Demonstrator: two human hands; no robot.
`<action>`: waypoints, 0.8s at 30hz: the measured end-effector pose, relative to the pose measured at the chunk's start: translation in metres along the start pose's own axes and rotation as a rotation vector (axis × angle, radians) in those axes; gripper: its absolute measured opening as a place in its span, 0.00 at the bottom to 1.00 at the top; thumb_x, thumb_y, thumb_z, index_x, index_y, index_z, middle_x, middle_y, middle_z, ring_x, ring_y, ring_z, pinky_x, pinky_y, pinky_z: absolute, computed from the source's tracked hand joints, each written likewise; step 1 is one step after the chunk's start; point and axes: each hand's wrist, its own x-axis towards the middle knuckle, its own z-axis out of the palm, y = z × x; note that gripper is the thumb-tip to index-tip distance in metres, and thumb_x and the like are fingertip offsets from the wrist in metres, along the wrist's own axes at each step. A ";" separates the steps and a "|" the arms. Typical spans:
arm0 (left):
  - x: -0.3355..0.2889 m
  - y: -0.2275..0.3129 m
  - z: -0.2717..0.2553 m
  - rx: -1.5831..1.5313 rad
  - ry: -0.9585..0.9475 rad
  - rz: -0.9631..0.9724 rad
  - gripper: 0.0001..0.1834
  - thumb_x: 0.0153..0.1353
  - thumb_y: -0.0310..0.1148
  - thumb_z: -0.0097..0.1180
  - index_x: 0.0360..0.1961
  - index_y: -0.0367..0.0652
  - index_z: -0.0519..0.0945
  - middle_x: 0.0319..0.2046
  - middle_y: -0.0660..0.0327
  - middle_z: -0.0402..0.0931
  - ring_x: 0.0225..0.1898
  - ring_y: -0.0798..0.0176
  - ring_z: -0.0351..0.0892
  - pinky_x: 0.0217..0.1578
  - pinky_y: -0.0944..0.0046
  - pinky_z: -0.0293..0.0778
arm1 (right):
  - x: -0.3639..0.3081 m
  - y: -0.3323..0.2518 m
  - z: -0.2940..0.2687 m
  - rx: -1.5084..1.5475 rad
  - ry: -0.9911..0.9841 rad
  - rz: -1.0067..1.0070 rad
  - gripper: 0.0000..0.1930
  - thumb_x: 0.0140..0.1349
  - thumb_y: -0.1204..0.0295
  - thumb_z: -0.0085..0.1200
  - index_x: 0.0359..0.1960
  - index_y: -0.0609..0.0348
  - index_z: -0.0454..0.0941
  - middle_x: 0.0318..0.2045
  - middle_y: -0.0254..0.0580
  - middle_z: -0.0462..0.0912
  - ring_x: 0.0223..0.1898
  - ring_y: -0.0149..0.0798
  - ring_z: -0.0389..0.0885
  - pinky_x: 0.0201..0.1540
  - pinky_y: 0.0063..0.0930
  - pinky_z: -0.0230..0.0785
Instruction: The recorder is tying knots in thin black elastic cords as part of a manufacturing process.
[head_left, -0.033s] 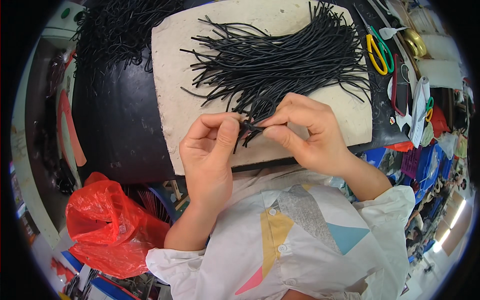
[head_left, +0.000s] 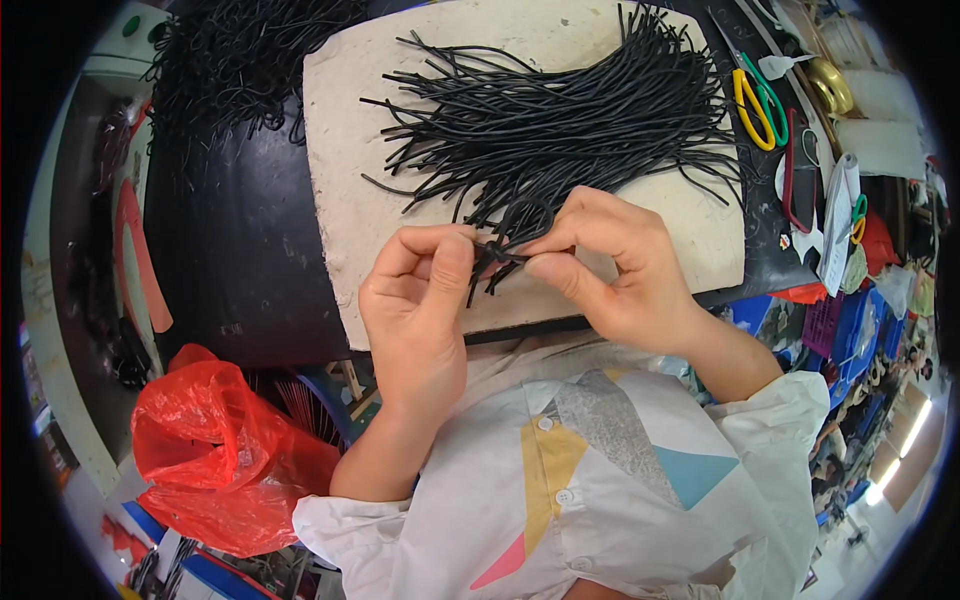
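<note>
A thin black cord (head_left: pixel 497 253), looped and knotted, is held up between my two hands over the near part of a cream board. My left hand (head_left: pixel 420 285) pinches one side of the knot between thumb and forefinger. On the other side, the thumb and fingers of my right hand (head_left: pixel 620 265) grip the cord, with a loop rising beside the forefinger. Just beyond my hands lies a thick bundle of cut black cords (head_left: pixel 560 120), spread across the cream board (head_left: pixel 345 200). Short cord ends hang below the knot; the fingertips partly hide where they join.
A heap of tangled black cord (head_left: pixel 245 60) lies at the far left of the black table (head_left: pixel 235 270). Scissors with yellow and green handles (head_left: pixel 755 110) rest right of the board, near a dark red-edged object (head_left: pixel 800 175). A red plastic bag (head_left: pixel 225 450) stands at the lower left.
</note>
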 end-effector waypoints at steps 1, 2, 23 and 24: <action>0.000 -0.002 0.000 -0.030 -0.003 0.028 0.07 0.58 0.29 0.52 0.33 0.35 0.73 0.26 0.61 0.75 0.29 0.72 0.73 0.32 0.74 0.69 | 0.000 -0.004 0.000 -0.026 -0.004 0.011 0.04 0.48 0.78 0.55 0.26 0.62 0.76 0.20 0.39 0.71 0.22 0.36 0.70 0.24 0.25 0.61; 0.000 -0.001 0.002 -0.046 0.006 0.021 0.07 0.58 0.30 0.52 0.32 0.36 0.72 0.26 0.61 0.74 0.29 0.72 0.73 0.32 0.73 0.70 | 0.000 -0.006 0.000 -0.052 -0.009 0.023 0.03 0.48 0.78 0.55 0.26 0.61 0.76 0.20 0.39 0.70 0.22 0.37 0.69 0.25 0.25 0.60; 0.009 0.023 0.001 0.168 -0.241 -0.379 0.11 0.59 0.31 0.49 0.35 0.32 0.74 0.26 0.51 0.78 0.25 0.60 0.80 0.24 0.69 0.77 | 0.001 0.007 -0.008 0.306 0.012 0.206 0.06 0.53 0.74 0.55 0.26 0.65 0.77 0.22 0.34 0.75 0.25 0.23 0.69 0.28 0.17 0.60; 0.009 0.026 0.001 0.251 -0.264 -0.393 0.09 0.56 0.28 0.53 0.32 0.31 0.76 0.23 0.52 0.77 0.22 0.64 0.78 0.22 0.70 0.76 | 0.000 0.006 -0.007 0.295 0.017 0.174 0.06 0.53 0.74 0.54 0.26 0.65 0.77 0.21 0.33 0.74 0.25 0.22 0.68 0.27 0.16 0.59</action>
